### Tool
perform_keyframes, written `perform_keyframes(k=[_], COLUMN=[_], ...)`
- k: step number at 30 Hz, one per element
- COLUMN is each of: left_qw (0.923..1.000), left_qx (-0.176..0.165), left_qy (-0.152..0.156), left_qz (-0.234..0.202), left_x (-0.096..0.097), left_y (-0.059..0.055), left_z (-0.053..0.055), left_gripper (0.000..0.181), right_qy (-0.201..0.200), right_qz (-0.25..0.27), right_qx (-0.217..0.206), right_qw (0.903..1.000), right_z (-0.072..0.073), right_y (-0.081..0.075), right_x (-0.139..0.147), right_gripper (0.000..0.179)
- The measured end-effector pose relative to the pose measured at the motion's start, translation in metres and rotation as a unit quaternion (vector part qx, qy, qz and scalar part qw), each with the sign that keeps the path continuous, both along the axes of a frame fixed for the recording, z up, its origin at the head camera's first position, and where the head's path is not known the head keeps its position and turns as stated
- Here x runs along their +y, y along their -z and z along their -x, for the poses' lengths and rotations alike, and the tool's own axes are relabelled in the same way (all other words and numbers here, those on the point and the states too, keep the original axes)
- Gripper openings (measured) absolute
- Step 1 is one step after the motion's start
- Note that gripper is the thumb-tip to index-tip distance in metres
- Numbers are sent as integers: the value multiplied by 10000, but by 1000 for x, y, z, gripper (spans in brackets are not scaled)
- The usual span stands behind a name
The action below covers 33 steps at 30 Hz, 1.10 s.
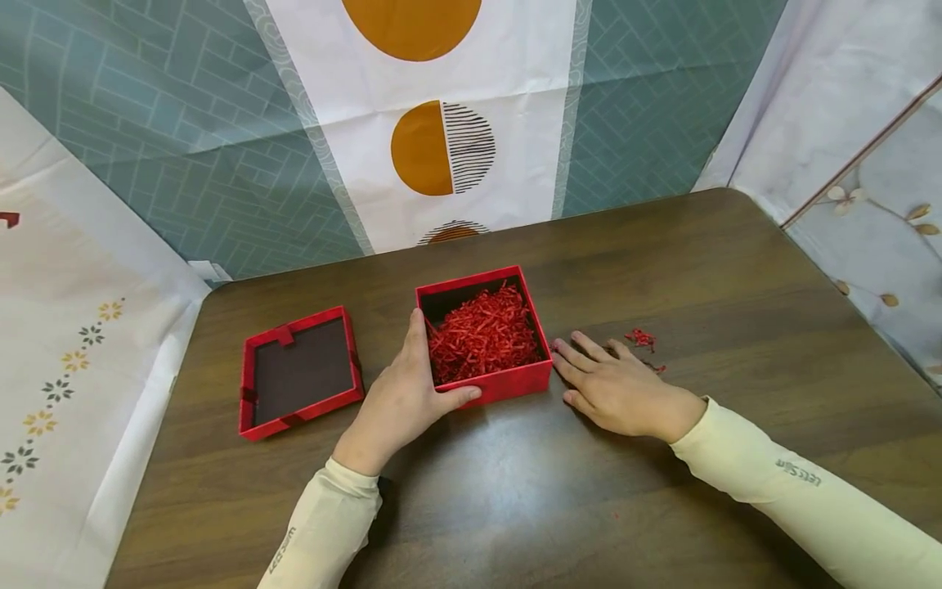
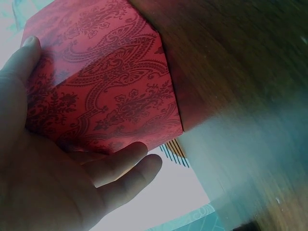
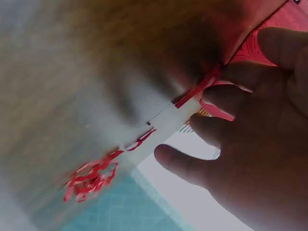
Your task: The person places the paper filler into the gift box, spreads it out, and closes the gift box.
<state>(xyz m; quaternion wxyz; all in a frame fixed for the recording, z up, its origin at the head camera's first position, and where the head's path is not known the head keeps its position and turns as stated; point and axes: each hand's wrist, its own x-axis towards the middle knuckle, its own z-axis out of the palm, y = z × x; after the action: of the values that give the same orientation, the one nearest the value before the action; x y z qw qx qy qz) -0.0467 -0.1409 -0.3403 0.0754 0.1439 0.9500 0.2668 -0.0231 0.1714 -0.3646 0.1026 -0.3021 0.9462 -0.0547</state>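
Note:
A red gift box [image 1: 515, 383] without its lid stands mid-table, filled with red shredded paper [image 1: 486, 335]. My left hand [image 1: 401, 393] holds its front left corner, thumb along the front wall and fingers along the left wall. In the left wrist view the patterned box wall [image 2: 106, 77] shows between thumb and fingers. My right hand [image 1: 614, 388] lies palm down on the table, fingers extended, tips close by the box's right side. The right wrist view shows a red paper strip [image 3: 190, 95] at those fingertips. Loose shreds [image 1: 642, 339] lie just beyond that hand.
The red box lid [image 1: 300, 372] lies to the left with its dark inside facing up. The wooden table [image 1: 500, 499] meets patterned cloth [image 1: 508, 188] at the back. More cloth hangs at both sides.

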Motion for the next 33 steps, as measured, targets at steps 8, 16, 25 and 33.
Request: perform_keyframes(k=[8,16,25,33], left_qw=[10000,10000,10000,10000], left_qx=[-22,-42,-72,-9], left_qy=[-6,-28,-35,41], left_qz=[-8,22,-26,-25], left_x=[1,0,0,-1], left_y=[0,0,1,0], left_z=[2,1,1,0], left_gripper=[132,132,132,132], right_qy=[1044,1481,1830,1018], right_qz=[-372,-385,449,788], right_qx=[-321,-360,-335,-2], right_qw=[9933,9876,9815,9917], right_z=[-16,-15,17,23], right_y=[-3,-5,-5,3], right_x=[35,60,87,83], right_gripper=[83,94,81,62])
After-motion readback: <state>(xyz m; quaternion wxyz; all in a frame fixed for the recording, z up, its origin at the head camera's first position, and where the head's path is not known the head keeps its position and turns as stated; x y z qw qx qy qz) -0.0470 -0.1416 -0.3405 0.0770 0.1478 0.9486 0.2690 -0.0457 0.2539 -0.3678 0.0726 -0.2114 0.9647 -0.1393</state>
